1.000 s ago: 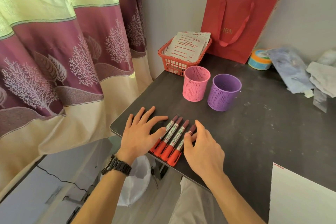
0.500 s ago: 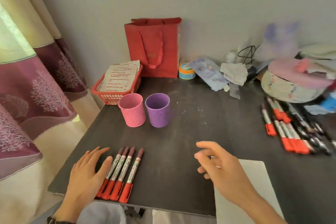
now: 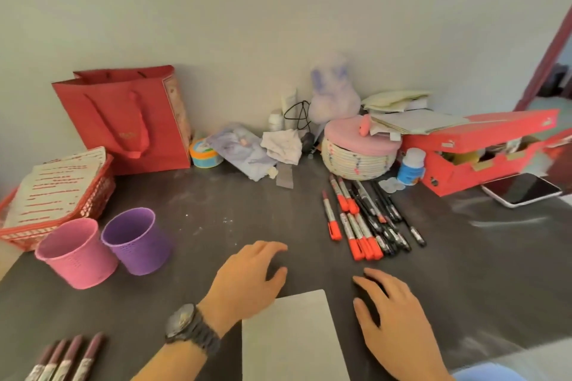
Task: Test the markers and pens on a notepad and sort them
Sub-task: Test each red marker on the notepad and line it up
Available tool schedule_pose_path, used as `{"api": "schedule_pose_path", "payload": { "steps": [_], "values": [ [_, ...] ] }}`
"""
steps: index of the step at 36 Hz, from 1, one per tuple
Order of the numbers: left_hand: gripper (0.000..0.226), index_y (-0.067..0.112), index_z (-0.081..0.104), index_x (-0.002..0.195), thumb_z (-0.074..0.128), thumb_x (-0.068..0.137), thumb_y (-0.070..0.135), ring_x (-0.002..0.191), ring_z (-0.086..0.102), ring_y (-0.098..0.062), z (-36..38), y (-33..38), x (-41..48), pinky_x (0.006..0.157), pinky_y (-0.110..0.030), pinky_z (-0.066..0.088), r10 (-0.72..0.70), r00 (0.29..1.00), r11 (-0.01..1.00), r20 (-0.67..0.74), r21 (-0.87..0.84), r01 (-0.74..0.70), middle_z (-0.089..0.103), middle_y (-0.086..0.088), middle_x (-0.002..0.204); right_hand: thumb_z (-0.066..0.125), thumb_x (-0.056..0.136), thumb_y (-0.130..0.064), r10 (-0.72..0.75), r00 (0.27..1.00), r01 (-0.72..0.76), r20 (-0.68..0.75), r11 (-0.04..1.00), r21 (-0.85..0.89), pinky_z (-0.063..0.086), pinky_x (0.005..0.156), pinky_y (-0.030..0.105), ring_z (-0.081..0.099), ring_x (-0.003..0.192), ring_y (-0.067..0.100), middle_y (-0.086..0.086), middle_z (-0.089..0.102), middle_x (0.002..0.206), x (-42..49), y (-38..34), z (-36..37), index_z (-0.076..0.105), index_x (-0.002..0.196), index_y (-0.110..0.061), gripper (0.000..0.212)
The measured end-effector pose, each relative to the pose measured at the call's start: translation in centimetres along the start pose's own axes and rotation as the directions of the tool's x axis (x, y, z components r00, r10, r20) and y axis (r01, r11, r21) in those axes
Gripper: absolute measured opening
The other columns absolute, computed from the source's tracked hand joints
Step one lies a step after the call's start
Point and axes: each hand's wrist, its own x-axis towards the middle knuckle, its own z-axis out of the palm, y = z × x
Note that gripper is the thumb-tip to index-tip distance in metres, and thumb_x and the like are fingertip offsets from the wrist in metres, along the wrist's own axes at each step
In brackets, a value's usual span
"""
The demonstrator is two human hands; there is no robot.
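A white notepad (image 3: 292, 337) lies at the front edge of the dark table (image 3: 235, 213). My left hand (image 3: 247, 280) hovers just left of the pad's top corner, fingers relaxed and empty. On the other side of the pad my right hand (image 3: 393, 315) is also empty with loose fingers. A pile of red-capped markers and black pens (image 3: 365, 219) lies beyond the hands at centre right. Several sorted markers (image 3: 66, 359) lie in a row at the bottom left. A pink cup (image 3: 75, 252) and a purple cup (image 3: 136, 240) stand empty at the left.
A red basket with printed papers (image 3: 58, 189) and a red gift bag (image 3: 130, 117) stand at the back left. Along the wall sit a tape roll (image 3: 204, 151), a woven basket with pink lid (image 3: 359, 151), a red box (image 3: 483, 148) and a phone (image 3: 523, 189).
The view has swung right, away from the curtain. My left hand left the row of markers and moved right to the notepad; my right hand moved right past the pad.
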Motion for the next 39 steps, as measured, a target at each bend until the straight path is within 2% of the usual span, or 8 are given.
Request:
{"api": "schedule_pose_path", "payload": {
  "steps": [5,9,15,21,28,35,37,39],
  "values": [
    [0.045,0.047,0.03,0.142,0.04,0.098,0.051,0.121,0.052,-0.018,2.2,5.0,5.9,0.097,-0.039,0.05,0.08,0.994,0.995,0.079,0.044,-0.084,0.045,0.009,0.142,0.085,0.078,-0.029,0.008,1.0,-0.007,-0.008,0.998,0.056,0.053,0.093,0.039,0.065,0.115,0.022,-0.006,0.068,0.125,0.1,0.2,0.0,0.075,0.114,-0.028,0.038],
    [0.041,0.046,0.034,0.142,0.037,0.101,0.048,0.116,0.052,-0.023,3.4,7.4,8.5,0.089,-0.041,0.051,0.111,0.992,0.983,0.063,0.138,-0.119,0.047,0.003,0.133,0.065,0.093,-0.044,-0.009,0.999,0.006,0.042,0.997,0.073,0.038,0.11,0.029,0.047,0.134,0.01,-0.016,0.053,0.142,0.3,0.8,0.2,0.065,0.13,-0.038,0.037],
    [0.033,0.036,0.051,0.127,0.034,0.101,0.049,0.112,0.05,-0.023,4.4,8.4,9.8,0.085,-0.037,0.049,0.064,0.998,0.967,0.031,0.247,-0.069,0.051,0.001,0.121,0.046,0.098,-0.056,0.002,0.996,-0.009,0.094,0.997,0.071,0.023,0.116,0.021,0.031,0.141,-0.001,-0.025,0.039,0.151,0.6,1.1,0.3,0.051,0.14,-0.046,0.043],
    [0.021,0.028,0.052,0.114,0.044,0.098,0.039,0.105,0.054,-0.025,4.1,7.8,9.7,0.075,-0.036,0.048,-0.019,1.0,0.97,0.004,0.244,0.017,0.051,-0.002,0.112,0.046,0.098,-0.057,0.01,0.995,-0.017,0.094,0.997,0.072,0.023,0.116,0.022,0.031,0.141,-0.001,-0.027,0.039,0.151,0.7,1.3,0.7,0.051,0.14,-0.047,0.043],
    [0.005,0.026,0.047,0.103,0.048,0.099,0.028,0.078,0.061,-0.025,1.9,5.5,8.6,0.068,-0.036,0.049,-0.209,0.978,0.956,0.005,-0.211,0.205,0.061,-0.001,0.088,0.059,0.094,-0.048,-0.008,1.0,0.006,0.022,0.994,0.113,0.035,0.111,0.028,0.041,0.136,0.004,-0.023,0.049,0.144,0.4,1.4,0.9,0.061,0.131,-0.043,0.038],
    [0.009,0.035,0.063,0.102,0.06,0.097,0.029,0.061,0.065,-0.01,-0.8,5.1,1.0,0.061,-0.025,0.052,-0.309,0.951,0.623,0.004,-0.755,0.205,0.07,0.006,0.095,0.056,0.096,-0.052,0.041,0.996,-0.056,0.079,0.981,0.188,0.031,0.111,0.022,0.036,0.135,-0.004,-0.033,0.046,0.134,0.4,0.8,-0.3,0.06,0.126,-0.047,0.031],
    [0.016,0.037,0.068,0.098,0.059,0.097,0.023,0.063,0.064,-0.013,-1.3,5.3,-2.2,0.063,-0.026,0.052,-0.295,0.955,0.524,0.005,-0.835,0.167,0.071,0.004,0.094,0.06,0.093,-0.054,0.128,0.986,-0.16,0.108,0.911,0.381,0.038,0.107,0.023,0.048,0.126,-0.003,-0.034,0.055,0.122,0.1,-0.1,-1.4,0.058,0.116,-0.051,0.024],
    [0.021,0.037,0.069,0.098,0.057,0.099,0.019,0.065,0.063,-0.015,-1.6,5.6,-5.3,0.064,-0.027,0.051,-0.258,0.966,0.488,0.005,-0.862,0.135,0.07,0.002,0.093,0.06,0.083,-0.059,0.235,0.96,-0.275,0.151,0.708,0.651,0.044,0.1,0.017,0.06,0.113,-0.003,-0.03,0.067,0.111,-0.6,-1.8,-2.6,0.061,0.109,-0.05,0.028]
  ]
}}
